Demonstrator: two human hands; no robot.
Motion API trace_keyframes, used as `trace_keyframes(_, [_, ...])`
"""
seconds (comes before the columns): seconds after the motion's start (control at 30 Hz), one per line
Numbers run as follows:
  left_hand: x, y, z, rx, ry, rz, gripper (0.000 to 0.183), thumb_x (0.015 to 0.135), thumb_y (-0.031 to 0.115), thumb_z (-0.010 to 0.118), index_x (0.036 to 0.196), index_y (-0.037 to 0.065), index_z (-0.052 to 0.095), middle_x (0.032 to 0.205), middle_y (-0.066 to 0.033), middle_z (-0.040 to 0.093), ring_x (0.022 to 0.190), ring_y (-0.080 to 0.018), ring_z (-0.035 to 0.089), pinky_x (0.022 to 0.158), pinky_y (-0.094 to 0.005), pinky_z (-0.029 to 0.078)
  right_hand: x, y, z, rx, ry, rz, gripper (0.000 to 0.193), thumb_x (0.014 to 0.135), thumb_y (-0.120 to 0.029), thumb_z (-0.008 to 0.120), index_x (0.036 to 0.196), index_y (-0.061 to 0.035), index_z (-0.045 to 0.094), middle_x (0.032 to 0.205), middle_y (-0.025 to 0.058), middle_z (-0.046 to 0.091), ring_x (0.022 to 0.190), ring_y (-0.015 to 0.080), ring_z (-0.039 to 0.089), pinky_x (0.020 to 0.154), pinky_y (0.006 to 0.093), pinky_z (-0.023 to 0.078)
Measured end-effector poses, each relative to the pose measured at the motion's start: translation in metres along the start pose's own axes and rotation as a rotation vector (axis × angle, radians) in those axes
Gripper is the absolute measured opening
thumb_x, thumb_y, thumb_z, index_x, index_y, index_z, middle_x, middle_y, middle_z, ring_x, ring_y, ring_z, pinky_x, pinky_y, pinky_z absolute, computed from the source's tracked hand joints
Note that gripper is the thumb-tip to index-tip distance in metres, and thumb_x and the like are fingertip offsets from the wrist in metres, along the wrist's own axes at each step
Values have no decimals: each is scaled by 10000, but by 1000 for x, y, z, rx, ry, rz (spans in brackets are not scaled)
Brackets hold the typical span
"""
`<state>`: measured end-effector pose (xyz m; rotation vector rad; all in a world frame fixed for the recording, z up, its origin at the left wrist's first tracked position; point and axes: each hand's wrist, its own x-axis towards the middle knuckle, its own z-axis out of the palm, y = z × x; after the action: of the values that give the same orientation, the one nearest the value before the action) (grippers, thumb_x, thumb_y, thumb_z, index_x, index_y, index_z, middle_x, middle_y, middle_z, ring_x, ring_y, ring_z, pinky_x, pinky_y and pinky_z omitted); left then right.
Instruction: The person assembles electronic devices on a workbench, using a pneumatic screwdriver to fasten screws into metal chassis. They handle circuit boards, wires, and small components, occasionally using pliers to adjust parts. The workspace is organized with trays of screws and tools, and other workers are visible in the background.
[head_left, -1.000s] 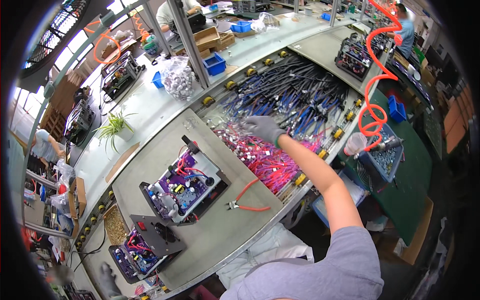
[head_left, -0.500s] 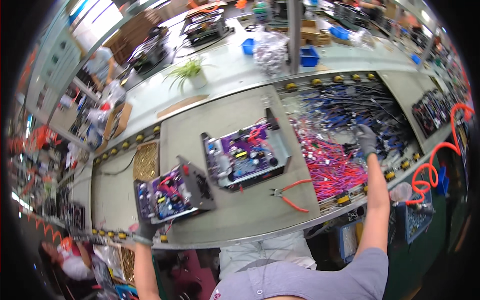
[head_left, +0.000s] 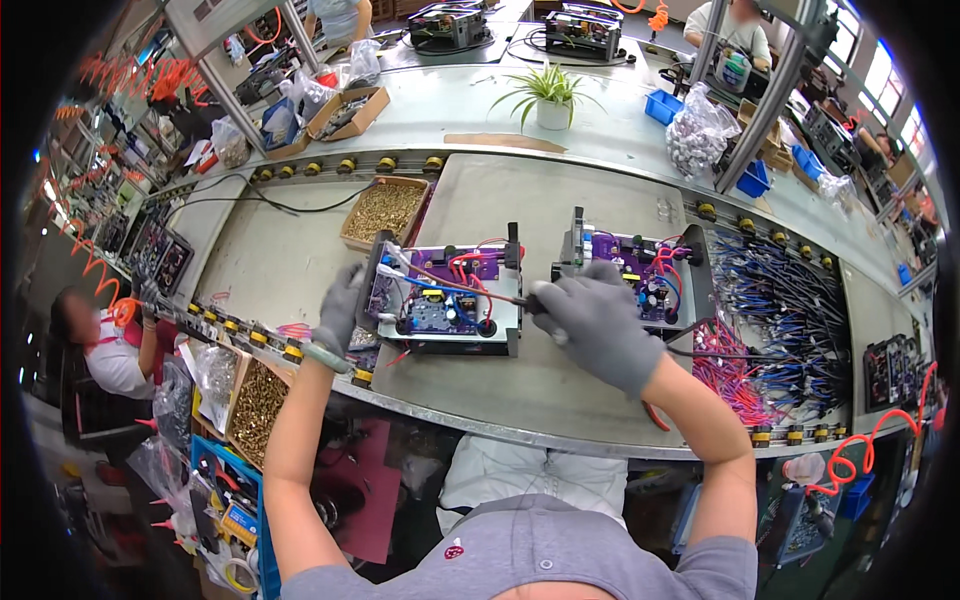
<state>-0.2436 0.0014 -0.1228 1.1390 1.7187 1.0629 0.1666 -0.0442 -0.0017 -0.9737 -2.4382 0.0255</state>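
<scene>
Grey bench [head_left: 300, 260] carries the left circuit-board unit [head_left: 450, 297], its left end touched by the loosely curled left hand [head_left: 340, 308], while the right hand [head_left: 598, 322] (fingers closed) holds a dark wire [head_left: 480, 292] lying leftward across it.

Right hand [head_left: 600, 325] covers the near left corner of the right circuit unit [head_left: 640, 275]; tool tip under its fingers not discernible; left hand [head_left: 340, 310] hides the left unit's [head_left: 450, 295] side edge; board components too small to identify.

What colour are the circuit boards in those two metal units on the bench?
Purple, on both the left unit and the right unit; the head view shows it clearly.
</scene>
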Motion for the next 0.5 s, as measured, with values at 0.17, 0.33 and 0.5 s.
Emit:
trace_keyframes(0.17, [-71,114,28,112,293,730,294,906,105,600,1184,10,597,1198,-139,607,1039,-201,609,913,-319,488,12,18,39,-264,46,-84,155,780,-104,626,925,-132,581,701,15,589,673,207,612,914,395,415])
trace_keyframes(0.33, [-115,155,75,550,223,1287,285,842,158,634,1120,94,642,1168,-150,601,879,-241,642,808,-370,505,7,16,38,-233,104,-147,120,793,-99,621,903,-127,581,647,-1,560,633,193,598,894,380,435])
trace_keyframes(0.5, [-112,122,138,973,-29,1204,211,810,206,669,995,116,624,862,-62,613,751,-242,623,646,-377,491,14,18,29,-169,-164,-143,206,699,-107,672,861,-103,544,624,43,581,632,243,617,822,384,465])
